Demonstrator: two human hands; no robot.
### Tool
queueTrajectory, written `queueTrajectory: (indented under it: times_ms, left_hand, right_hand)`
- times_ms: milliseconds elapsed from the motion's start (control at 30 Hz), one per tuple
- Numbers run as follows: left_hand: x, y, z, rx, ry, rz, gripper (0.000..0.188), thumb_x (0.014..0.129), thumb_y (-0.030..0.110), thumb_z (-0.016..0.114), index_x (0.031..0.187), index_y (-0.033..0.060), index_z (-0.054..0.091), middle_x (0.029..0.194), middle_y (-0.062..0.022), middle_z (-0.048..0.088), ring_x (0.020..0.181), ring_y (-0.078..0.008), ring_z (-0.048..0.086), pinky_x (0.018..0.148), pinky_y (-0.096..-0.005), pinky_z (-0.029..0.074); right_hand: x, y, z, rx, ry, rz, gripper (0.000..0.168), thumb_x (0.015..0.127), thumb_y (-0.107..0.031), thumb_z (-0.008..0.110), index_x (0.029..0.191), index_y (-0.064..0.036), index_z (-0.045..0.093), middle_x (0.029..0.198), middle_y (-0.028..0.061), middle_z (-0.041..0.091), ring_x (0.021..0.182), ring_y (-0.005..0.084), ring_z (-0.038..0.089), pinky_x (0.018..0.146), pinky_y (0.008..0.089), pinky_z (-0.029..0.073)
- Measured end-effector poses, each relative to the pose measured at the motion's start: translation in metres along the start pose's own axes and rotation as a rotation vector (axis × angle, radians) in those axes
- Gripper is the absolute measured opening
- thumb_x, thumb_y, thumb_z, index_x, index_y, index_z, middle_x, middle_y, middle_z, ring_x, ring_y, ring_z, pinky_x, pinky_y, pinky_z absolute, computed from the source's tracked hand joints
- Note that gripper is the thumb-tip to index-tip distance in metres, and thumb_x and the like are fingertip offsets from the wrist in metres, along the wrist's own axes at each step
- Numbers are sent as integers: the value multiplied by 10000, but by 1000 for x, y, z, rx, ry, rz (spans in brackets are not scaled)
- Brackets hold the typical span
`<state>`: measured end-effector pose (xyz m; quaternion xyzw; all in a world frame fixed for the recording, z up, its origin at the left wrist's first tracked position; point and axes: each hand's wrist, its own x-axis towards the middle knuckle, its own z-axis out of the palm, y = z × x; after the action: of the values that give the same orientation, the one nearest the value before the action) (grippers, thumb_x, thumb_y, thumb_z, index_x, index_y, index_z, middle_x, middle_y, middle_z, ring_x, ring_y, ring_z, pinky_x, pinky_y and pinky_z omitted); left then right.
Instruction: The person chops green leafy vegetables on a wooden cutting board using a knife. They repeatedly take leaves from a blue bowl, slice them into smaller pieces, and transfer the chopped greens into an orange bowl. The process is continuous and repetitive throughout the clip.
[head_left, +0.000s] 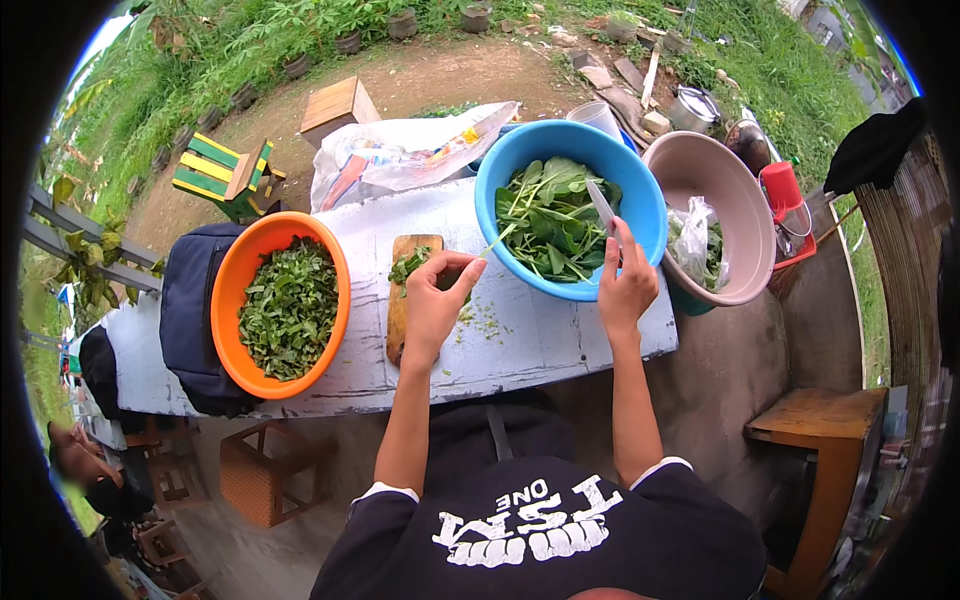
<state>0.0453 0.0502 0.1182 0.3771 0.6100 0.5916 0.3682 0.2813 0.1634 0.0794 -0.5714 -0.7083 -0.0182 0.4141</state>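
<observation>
My left hand pinches a thin green leaf stalk between thumb and fingers, above a wooden cutting board. Some greens lie on the board, partly behind that hand. In my right hand a knife points up over the rim of a blue basin. Long-stemmed leafy greens fill the bottom of this basin. To the left, an orange basin holds chopped leaves. Small green bits are scattered on the white table between my hands.
A dark backpack leans beside the orange basin. Behind the board lies a white plastic bag with packets. A beige basin with greens and a clear bag stands right of the blue one. A stool is below the table; a person is far left.
</observation>
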Motion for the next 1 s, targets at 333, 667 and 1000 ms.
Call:
queueTrajectory:
  times_ms: [333, 667, 1000]
  left_hand:
    - [-72, -93, -82, 672, 282, 4, 162, 847, 226, 800, 889, 81, 742, 865, -58, 653, 937, -262, 580, 870, -415, 446]
    - [-56, -87, -72, 841, 272, 126, 201, 896, 178, 731, 1071, 86, 768, 975, -47, 666, 1029, -258, 569, 917, -416, 419]
    - [-50, -113, -72, 813, 257, 208, 169, 887, 135, 730, 1038, 116, 803, 907, -27, 675, 933, -236, 608, 845, -399, 431]
  right_hand:
    - [-65, -101, 3, 459, -278, -213, 299, 1059, -202, 569, 1337, -174, 675, 800, 80, 641, 713, 271, 603, 681, 407, 462]
    - [-128, -122, 23, 295, -902, -229, 406, 1059, -212, 529, 1447, -313, 589, 832, 141, 615, 784, 352, 651, 708, 477, 512]
    - [-132, -112, 25, 267, -939, -212, 395, 1057, -222, 520, 1437, -302, 596, 852, 174, 645, 800, 390, 664, 716, 508, 518]
